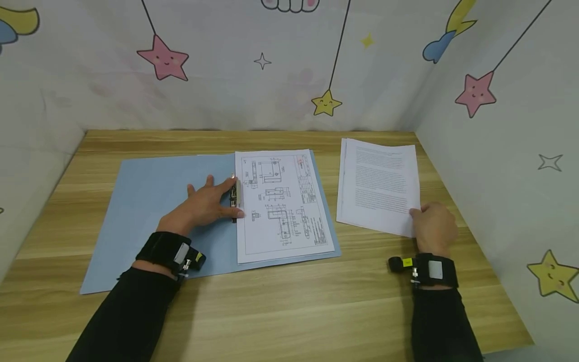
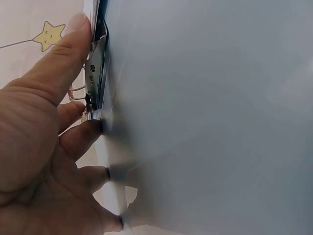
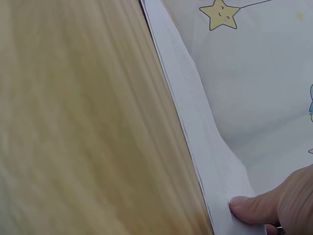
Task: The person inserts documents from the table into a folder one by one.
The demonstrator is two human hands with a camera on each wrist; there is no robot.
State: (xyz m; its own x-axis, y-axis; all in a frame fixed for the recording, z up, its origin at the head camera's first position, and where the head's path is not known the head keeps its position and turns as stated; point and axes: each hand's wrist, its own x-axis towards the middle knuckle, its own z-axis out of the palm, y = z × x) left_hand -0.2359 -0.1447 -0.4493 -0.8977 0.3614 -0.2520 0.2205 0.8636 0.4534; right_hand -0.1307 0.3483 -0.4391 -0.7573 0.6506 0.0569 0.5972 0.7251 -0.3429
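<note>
On the table lies an opened blue folder (image 1: pixel 154 201). Its right side bears white sheets with technical drawings (image 1: pixel 289 226). A metal clip (image 1: pixel 233 198) sits at the left edge of these sheets. My left hand (image 1: pixel 201 205) rests over the clip with fingers spread, thumb and forefinger touching near its two ends. In the left wrist view, the thumb lies beside the clip (image 2: pixel 96 73) and other fingertips touch the folder. To the right, my right hand (image 1: pixel 436 227) pinches the lower right corner of a stack of printed text sheets (image 1: pixel 380 186), thumb on top; its other fingers are mostly hidden.
The wooden table (image 1: pixel 294 311) ends at a pale cloth wall (image 1: pixel 217 100) with cartoon stars behind and at the right. A strip of bare wood separates the folder from the printed stack. Each wrist wears a black strap with a small camera.
</note>
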